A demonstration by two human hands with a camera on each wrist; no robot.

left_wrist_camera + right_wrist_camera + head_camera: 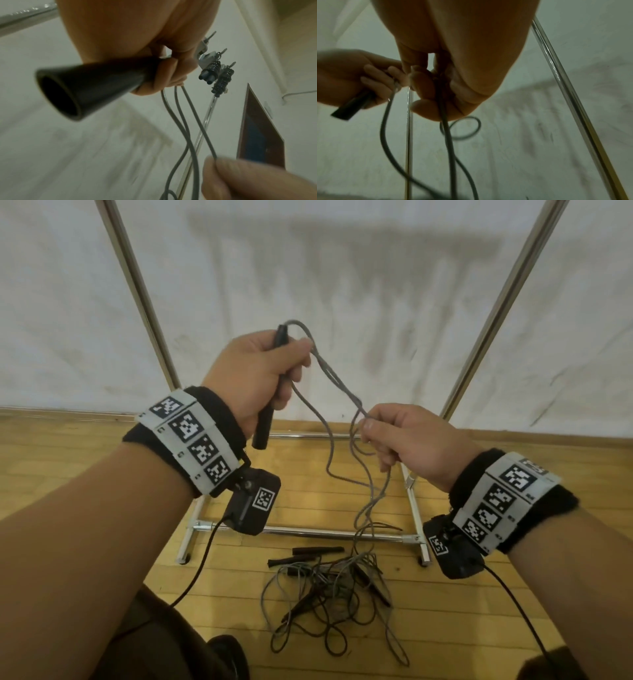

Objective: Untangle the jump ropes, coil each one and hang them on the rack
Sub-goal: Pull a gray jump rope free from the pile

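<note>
My left hand [270, 374] grips a black jump-rope handle [265, 419], held upright in front of the rack; the handle's open end [58, 94] fills the left wrist view. Grey cord [325, 368] loops out of its top and runs down to my right hand [373, 429], which pinches the cord [205, 138] between thumb and fingers and holds more strands [447, 135] in its curled fingers. From there the cord hangs to a tangled pile of ropes [329, 590] with several black handles on the floor.
A chrome rack stands ahead: two slanted uprights [140, 296] [503, 302] and a low base frame [308, 530] on a wooden floor [85, 446]. Spring clips [214, 70] hang from the rack above. A white cloth wall [342, 268] is behind. My knee [164, 645] is at bottom left.
</note>
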